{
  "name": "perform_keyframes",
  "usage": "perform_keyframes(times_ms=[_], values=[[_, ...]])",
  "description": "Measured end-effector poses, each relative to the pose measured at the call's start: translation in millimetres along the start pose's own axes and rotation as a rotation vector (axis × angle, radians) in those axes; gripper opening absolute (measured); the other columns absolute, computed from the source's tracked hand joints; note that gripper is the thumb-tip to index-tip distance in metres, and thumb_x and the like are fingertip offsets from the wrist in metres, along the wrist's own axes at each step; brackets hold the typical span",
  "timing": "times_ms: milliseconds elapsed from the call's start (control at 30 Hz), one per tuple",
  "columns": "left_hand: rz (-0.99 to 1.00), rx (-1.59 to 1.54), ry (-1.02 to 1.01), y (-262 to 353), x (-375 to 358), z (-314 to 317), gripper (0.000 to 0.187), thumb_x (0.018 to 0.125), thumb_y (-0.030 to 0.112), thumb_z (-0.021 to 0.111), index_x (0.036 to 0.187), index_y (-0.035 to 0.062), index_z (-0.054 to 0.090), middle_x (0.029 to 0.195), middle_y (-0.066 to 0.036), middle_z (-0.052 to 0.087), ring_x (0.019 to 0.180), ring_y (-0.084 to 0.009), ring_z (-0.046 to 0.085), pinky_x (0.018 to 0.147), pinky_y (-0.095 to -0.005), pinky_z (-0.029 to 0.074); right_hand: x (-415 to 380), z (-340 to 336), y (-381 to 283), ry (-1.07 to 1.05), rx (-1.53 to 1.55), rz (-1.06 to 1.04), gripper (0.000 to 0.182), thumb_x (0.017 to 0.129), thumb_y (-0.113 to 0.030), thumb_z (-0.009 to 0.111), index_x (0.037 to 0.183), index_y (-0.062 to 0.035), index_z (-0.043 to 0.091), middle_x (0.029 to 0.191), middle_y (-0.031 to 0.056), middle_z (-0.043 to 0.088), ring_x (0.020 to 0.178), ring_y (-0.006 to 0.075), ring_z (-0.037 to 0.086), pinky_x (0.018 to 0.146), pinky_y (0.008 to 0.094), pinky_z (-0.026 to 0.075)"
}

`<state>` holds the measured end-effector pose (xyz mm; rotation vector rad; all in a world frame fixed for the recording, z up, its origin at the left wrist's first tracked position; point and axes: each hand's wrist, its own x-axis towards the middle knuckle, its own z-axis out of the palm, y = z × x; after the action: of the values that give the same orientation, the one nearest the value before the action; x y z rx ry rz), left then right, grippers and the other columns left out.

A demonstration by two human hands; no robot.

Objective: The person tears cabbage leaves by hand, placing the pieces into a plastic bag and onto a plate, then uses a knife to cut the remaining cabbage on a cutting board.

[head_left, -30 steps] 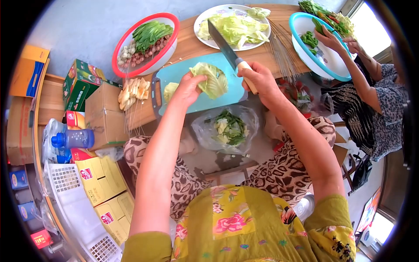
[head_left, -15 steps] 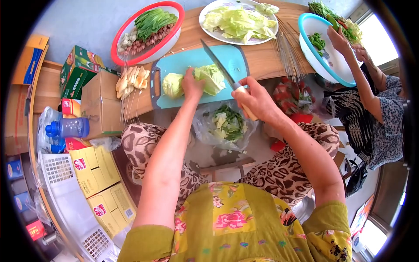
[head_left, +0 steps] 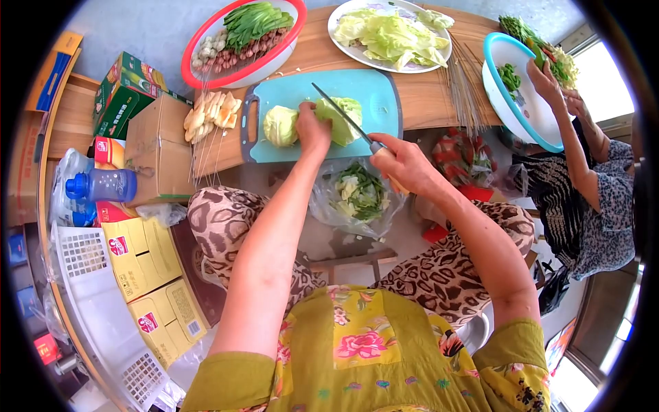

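On the blue cutting board (head_left: pixel 379 89) lie two pieces of pale green cabbage. My left hand (head_left: pixel 314 130) is between them, its fingers closed against the leafy right-hand cabbage piece (head_left: pixel 347 115). The rounder cabbage piece (head_left: pixel 280 126) sits just left of that hand. My right hand (head_left: pixel 410 167) is wrapped round the wooden handle of a kitchen knife (head_left: pixel 343 115). Its long blade points up and to the left, overlapping the right-hand cabbage piece in this view, with the tip beyond my left fingers.
Behind the board stand a red-rimmed basin (head_left: pixel 296 36) of vegetables and a plate (head_left: pixel 338 42) of cabbage leaves. Skewers (head_left: pixel 467 86) lie right of it. A co-worker's hands (head_left: pixel 547 84) are over a blue-rimmed basin (head_left: pixel 525 113). A plastic bag (head_left: pixel 322 206) of trimmings sits below the table edge.
The knife has come left and down, from the right of the cabbage to over the right-hand piece. My left hand stays at the cabbage. The whole view has shifted slightly.
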<state>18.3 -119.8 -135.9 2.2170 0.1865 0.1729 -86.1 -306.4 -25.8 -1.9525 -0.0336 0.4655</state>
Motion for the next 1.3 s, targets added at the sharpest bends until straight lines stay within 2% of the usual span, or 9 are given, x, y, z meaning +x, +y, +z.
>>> perform_keyframes(times_ms=[133, 400, 533, 600, 767, 933, 1167, 1300], values=[[-0.017, -0.009, -0.012, 4, 0, -2, 0.041, 0.070, 0.000, 0.070, 0.105, -0.0009, 0.050, 0.093, -0.023, 0.061, 0.093, -0.0389, 0.059, 0.081, -0.0430, 0.045, 4, 0, 1, -0.007, 0.029, 0.048, 0.045, 0.085, -0.021, 0.060, 0.126, -0.0038, 0.052, 0.067, 0.0079, 0.058, 0.062, 0.0146, 0.058, 0.059, 0.0305, 0.048], [-0.012, 0.001, -0.008, 7, -1, -4, 0.038, 0.071, 0.001, 0.069, 0.103, -0.0004, 0.050, 0.093, -0.022, 0.061, 0.092, -0.0386, 0.060, 0.080, -0.0434, 0.046, 10, 2, 9, -0.057, 0.098, 0.138, 0.046, 0.086, -0.022, 0.059, 0.128, -0.0034, 0.050, 0.067, 0.0067, 0.057, 0.060, 0.0132, 0.056, 0.056, 0.0309, 0.047], [-0.005, 0.014, 0.006, 6, -1, -3, 0.037, 0.071, 0.001, 0.069, 0.103, -0.0004, 0.050, 0.094, -0.022, 0.062, 0.093, -0.0386, 0.060, 0.080, -0.0434, 0.046, 10, 8, 7, -0.071, 0.121, 0.124, 0.046, 0.087, -0.021, 0.058, 0.128, -0.0028, 0.049, 0.067, 0.0073, 0.057, 0.059, 0.0139, 0.056, 0.055, 0.0314, 0.047], [-0.001, 0.020, 0.003, 6, -1, -3, 0.037, 0.071, 0.000, 0.069, 0.102, -0.0005, 0.050, 0.094, -0.022, 0.062, 0.093, -0.0386, 0.060, 0.081, -0.0433, 0.046, 12, 13, 11, -0.047, 0.100, 0.046, 0.048, 0.090, -0.022, 0.054, 0.132, -0.0023, 0.045, 0.065, 0.0047, 0.052, 0.049, 0.0128, 0.051, 0.045, 0.0282, 0.042], [0.021, 0.015, -0.009, 0, -1, 1, 0.036, 0.071, 0.000, 0.068, 0.102, -0.0001, 0.050, 0.095, -0.022, 0.062, 0.094, -0.0385, 0.060, 0.081, -0.0429, 0.046, 18, 14, 8, -0.059, 0.098, 0.054, 0.046, 0.090, -0.021, 0.052, 0.131, -0.0018, 0.045, 0.065, 0.0048, 0.052, 0.049, 0.0131, 0.051, 0.045, 0.0286, 0.042], [-0.096, -0.109, -0.090, -15, -3, 7, 0.036, 0.068, 0.004, 0.068, 0.101, 0.0009, 0.053, 0.094, -0.020, 0.063, 0.092, -0.0359, 0.061, 0.080, -0.0408, 0.047, 30, 15, 14, -0.087, 0.115, 0.069, 0.046, 0.087, -0.021, 0.055, 0.128, -0.0013, 0.048, 0.066, 0.0090, 0.056, 0.051, 0.0163, 0.055, 0.049, 0.0325, 0.046], [-0.077, -0.128, -0.116, -26, -16, 6, 0.033, 0.068, 0.005, 0.067, 0.098, 0.0004, 0.056, 0.095, -0.018, 0.064, 0.092, -0.0321, 0.062, 0.080, -0.0381, 0.047, 43, 19, 15, -0.076, 0.134, 0.016, 0.046, 0.087, -0.021, 0.054, 0.128, -0.0016, 0.047, 0.065, 0.0087, 0.055, 0.047, 0.0170, 0.054, 0.045, 0.0322, 0.045], [-0.069, -0.194, 0.010, -24, -20, -2, 0.031, 0.068, 0.003, 0.066, 0.097, 0.0007, 0.057, 0.092, -0.016, 0.063, 0.089, -0.0306, 0.062, 0.079, -0.0365, 0.047, 38, 23, 20, -0.045, 0.212, 0.052, 0.048, 0.087, -0.021, 0.054, 0.129, -0.0003, 0.046, 0.066, 0.0081, 0.055, 0.047, 0.0169, 0.054, 0.044, 0.0315, 0.044]])
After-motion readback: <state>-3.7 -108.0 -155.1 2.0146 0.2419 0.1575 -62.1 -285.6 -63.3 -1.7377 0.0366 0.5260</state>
